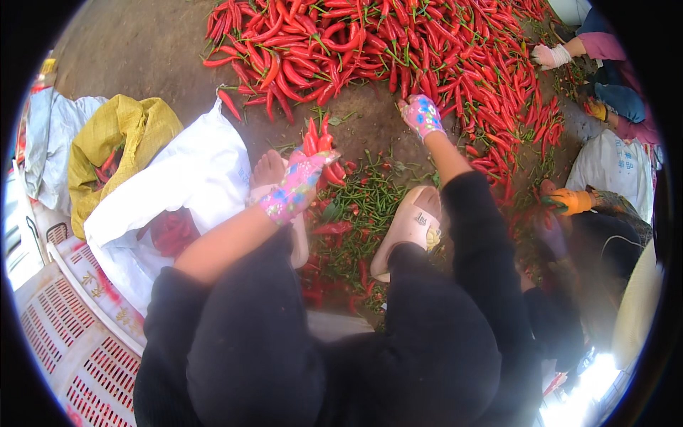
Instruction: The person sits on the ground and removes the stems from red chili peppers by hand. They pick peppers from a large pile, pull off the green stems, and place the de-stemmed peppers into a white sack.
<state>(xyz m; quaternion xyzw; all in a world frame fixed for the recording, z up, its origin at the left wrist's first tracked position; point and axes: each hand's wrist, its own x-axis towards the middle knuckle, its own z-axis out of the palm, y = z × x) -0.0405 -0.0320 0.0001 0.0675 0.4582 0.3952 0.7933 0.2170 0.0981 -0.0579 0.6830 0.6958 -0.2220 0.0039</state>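
Observation:
My left hand [302, 181], in a pink flowered glove, is closed round several red chili peppers [311, 139], whose ends stick up past the fingers. At the near edge of a large heap of red chili peppers [356, 46], my right hand [423, 117] wears a matching glove. Its fingers are curled in beside the peppers, and what they pinch, if anything, is hidden. Between my pink slippers [405, 231] lies a litter of green chili stems [363, 196] with a few red pieces among them.
A white sack [185, 171] with red peppers inside stands at my left, beside a yellow sack [146, 124]. Plastic crates [71, 320] are at the lower left. Other people work along the right, one with an orange glove [571, 201], near another white sack [615, 171].

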